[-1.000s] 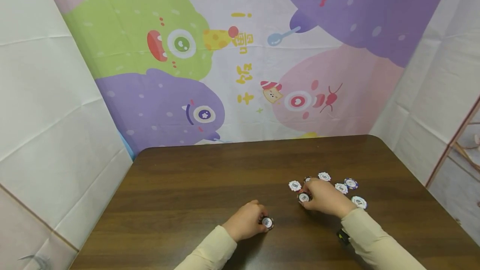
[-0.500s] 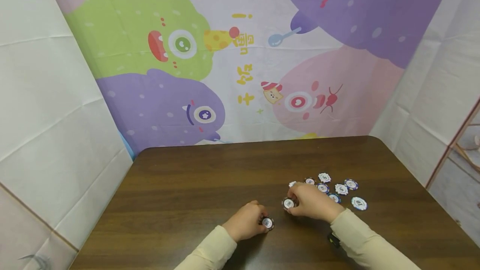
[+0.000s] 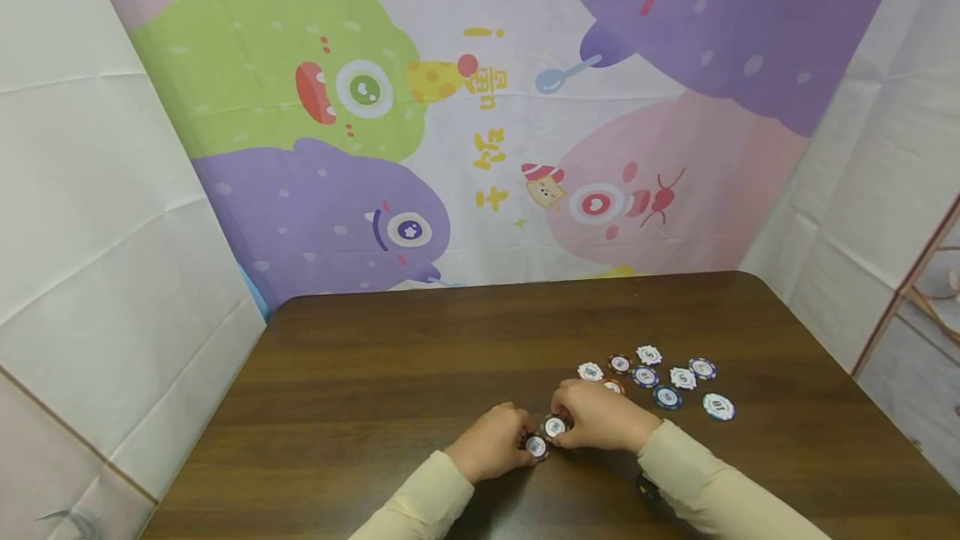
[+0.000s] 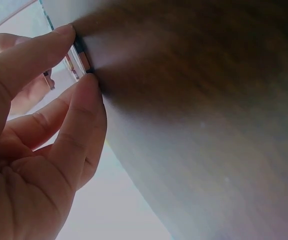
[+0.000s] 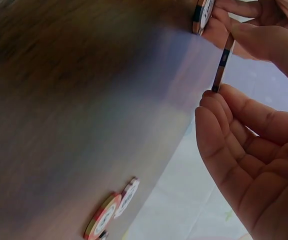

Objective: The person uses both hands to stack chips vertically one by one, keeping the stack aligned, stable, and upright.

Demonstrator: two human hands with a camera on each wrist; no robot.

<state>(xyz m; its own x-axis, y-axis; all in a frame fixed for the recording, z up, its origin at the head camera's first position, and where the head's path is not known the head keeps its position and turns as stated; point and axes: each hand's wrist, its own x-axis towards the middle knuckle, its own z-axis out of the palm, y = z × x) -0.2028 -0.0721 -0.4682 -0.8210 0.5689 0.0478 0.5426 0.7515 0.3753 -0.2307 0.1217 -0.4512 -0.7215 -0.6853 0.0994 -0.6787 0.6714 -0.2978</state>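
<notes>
My left hand (image 3: 493,442) pinches a dark-edged poker chip (image 3: 536,446) with a white centre, low over the front middle of the table. From the right, my right hand (image 3: 603,417) holds another dark-edged poker chip (image 3: 555,427) by its rim, close behind the first one. In the right wrist view this second chip (image 5: 224,59) is seen edge-on between thumb and fingers, and the left hand's chip (image 5: 203,17) lies just beyond it. The left wrist view shows thumb and fingertip (image 4: 86,85) at the edge of the left chip (image 4: 84,57).
Several loose poker chips lie at the right of the brown table (image 3: 360,357): a white one (image 3: 590,372), a brown one (image 3: 619,364), a blue one (image 3: 645,377), a green-edged one (image 3: 718,406). An orange-red chip (image 3: 613,387) is partly behind the right hand. A cartoon-printed cloth (image 3: 480,248) hangs behind.
My right hand has carried its chip leftward and toward me, from the scattered chips up to the left hand's chip. The left hand has stayed in place.
</notes>
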